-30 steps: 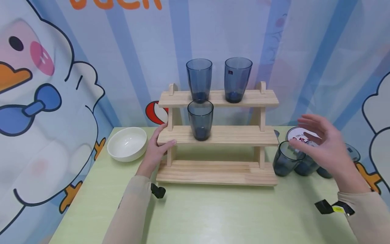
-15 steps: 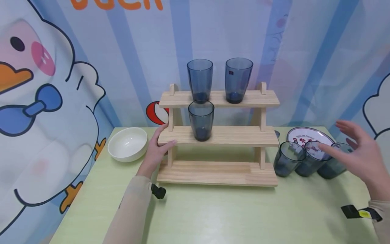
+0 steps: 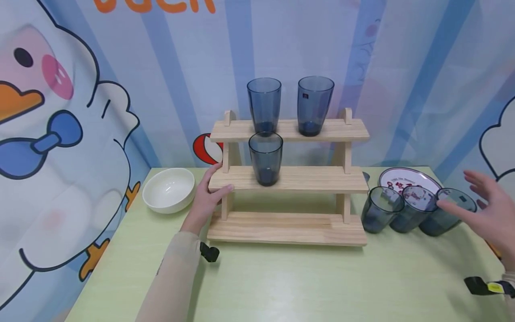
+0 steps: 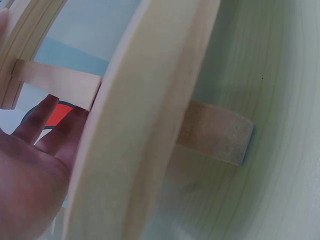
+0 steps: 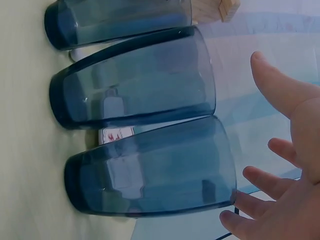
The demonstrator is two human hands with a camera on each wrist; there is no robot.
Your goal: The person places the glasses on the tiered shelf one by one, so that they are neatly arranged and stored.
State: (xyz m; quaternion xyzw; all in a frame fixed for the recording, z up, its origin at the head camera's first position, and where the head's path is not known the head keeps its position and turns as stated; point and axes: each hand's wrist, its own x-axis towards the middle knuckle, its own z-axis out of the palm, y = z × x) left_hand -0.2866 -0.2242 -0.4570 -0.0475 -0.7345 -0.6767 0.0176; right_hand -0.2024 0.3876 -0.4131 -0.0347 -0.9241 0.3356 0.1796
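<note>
A three-tier wooden display rack [image 3: 285, 228] stands on the table. My left hand [image 3: 204, 199] holds the left end of its middle tier, thumb at the front and fingers behind; the left wrist view shows these fingers [image 4: 65, 130] beyond the board. Two blue tinted glasses stand on the top tier, a left glass [image 3: 264, 103] and a right glass [image 3: 315, 105]. Another glass [image 3: 265, 161] is on the middle tier. On the table at right, three glasses form a row. My right hand [image 3: 487, 212], fingers spread, is at the rim of the outermost glass [image 5: 165, 175].
Behind the row of glasses lies a white plate [image 3: 402, 175] with red print. A white bowl [image 3: 168, 190] sits left of the rack. The printed curtain [image 3: 193, 53] hangs along the back of the pale green table [image 3: 289, 286].
My right hand has moved right and slightly down, from over the row of glasses to the outermost one. The left hand keeps its hold on the rack.
</note>
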